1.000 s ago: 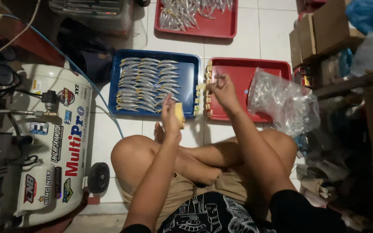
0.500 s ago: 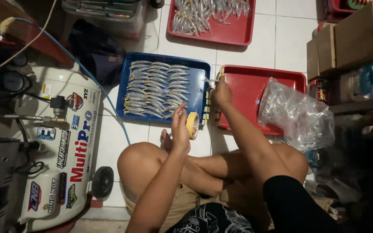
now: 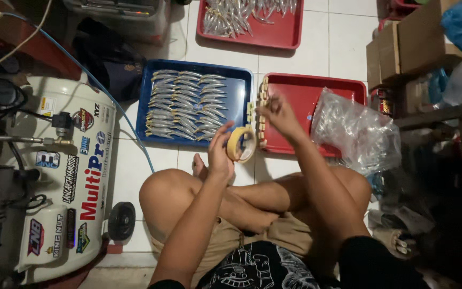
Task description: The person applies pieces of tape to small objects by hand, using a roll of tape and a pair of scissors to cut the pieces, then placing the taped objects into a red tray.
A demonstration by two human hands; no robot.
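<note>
I sit cross-legged on a tiled floor. My left hand [image 3: 221,154] holds a roll of tan masking tape [image 3: 241,144] upright by its rim. My right hand [image 3: 275,114] is raised at the left edge of an empty red tray [image 3: 316,95], fingers pinched near a row of small tape strips [image 3: 263,109] stuck along that edge. Whether it holds a strip is unclear. A blue tray [image 3: 244,90] left of it carries rows of several silvery fish-shaped pieces [image 3: 185,104].
A second red tray [image 3: 290,33] with more silvery pieces lies farther away. A clear plastic bag [image 3: 355,131] rests on the red tray's right side. A white air compressor [image 3: 65,176] with a blue hose [image 3: 108,96] stands at left; cardboard boxes [image 3: 402,48] at right.
The tape roll has turned in my left hand so its open ring now faces me. My right hand stays at the red tray's left edge.
</note>
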